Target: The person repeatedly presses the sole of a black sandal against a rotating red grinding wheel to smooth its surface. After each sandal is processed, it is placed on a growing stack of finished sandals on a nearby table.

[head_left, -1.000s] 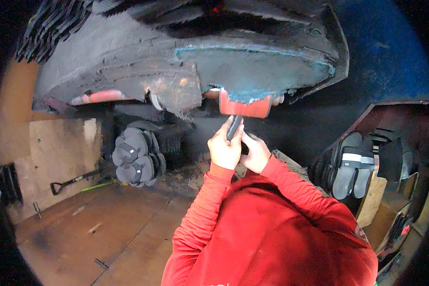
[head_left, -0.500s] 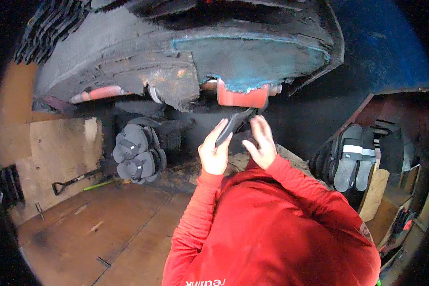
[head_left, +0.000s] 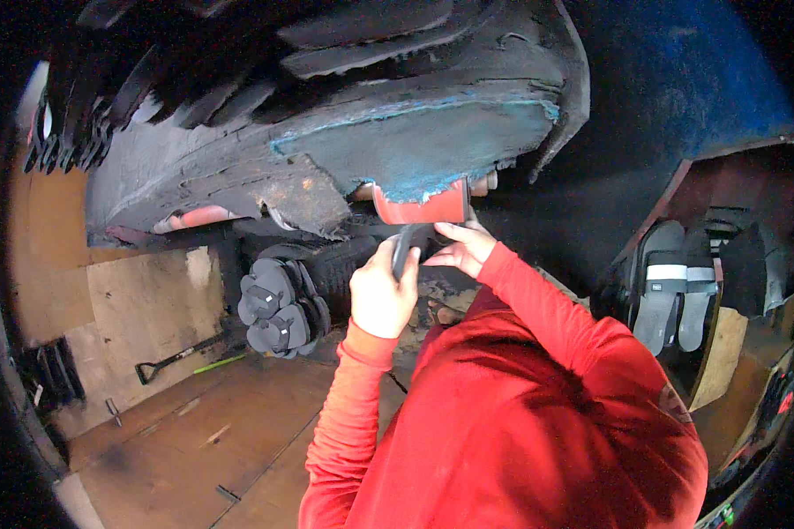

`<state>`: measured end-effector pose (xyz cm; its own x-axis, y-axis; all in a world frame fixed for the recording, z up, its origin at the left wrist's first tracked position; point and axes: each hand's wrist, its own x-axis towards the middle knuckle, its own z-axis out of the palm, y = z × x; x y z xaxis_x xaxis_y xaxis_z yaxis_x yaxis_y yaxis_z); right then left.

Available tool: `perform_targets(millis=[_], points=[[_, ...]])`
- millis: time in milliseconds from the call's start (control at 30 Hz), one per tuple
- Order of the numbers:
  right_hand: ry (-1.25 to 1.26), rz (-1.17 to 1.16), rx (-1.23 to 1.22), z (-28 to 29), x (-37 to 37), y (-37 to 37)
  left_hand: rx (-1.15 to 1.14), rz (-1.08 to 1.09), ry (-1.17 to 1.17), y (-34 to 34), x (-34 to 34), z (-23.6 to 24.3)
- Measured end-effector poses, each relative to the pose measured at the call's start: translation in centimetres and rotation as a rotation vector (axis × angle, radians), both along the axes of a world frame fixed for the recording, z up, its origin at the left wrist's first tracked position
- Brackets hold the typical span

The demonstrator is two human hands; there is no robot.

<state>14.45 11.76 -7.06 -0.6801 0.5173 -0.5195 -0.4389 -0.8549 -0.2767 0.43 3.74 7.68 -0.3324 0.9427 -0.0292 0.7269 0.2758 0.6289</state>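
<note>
My left hand (head_left: 378,291) is closed on a dark, flat footwear piece (head_left: 404,249), with the thumb along its edge. My right hand (head_left: 468,249) grips the same piece from the right, its fingers partly hidden. Just above them is a red abrasive belt on a drum (head_left: 419,208), under a grey, crusted housing (head_left: 203,163) with a frayed teal patch (head_left: 415,141). Whether the piece touches the belt I cannot tell.
Grey sandals are stacked at left (head_left: 278,309) and right (head_left: 657,304). Dark strips (head_left: 71,132) hang at upper left. A D-handled tool (head_left: 154,366) and a green stick (head_left: 216,363) lie by a plywood board (head_left: 150,309). A blue-black panel (head_left: 697,70) stands at right.
The piece has been turned in my hands. My right fingers, spread half a second ago, are back on it. The machine sits further left in view and more dark strips show at the top.
</note>
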Motion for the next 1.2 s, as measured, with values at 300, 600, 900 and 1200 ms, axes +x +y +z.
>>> perform_targets(millis=[300, 600, 900, 1200], points=[[0.000, 0.125, -0.035, 3.9, 1.5, 0.0, -0.088, -0.032, -0.074, 0.4, 0.1, 3.5], [0.079, 0.118, -0.049, 7.6, 0.4, -3.1, 0.029, -0.097, 0.007, -3.5, 0.4, 8.9], [-0.095, 0.173, -0.098, 9.2, 0.5, -3.9, 0.022, -0.058, -0.012, -5.3, 2.9, 11.6], [0.148, 0.079, 0.060, 4.7, 0.6, -3.8, 0.020, -0.041, -0.049, -6.4, 1.3, 7.5]])
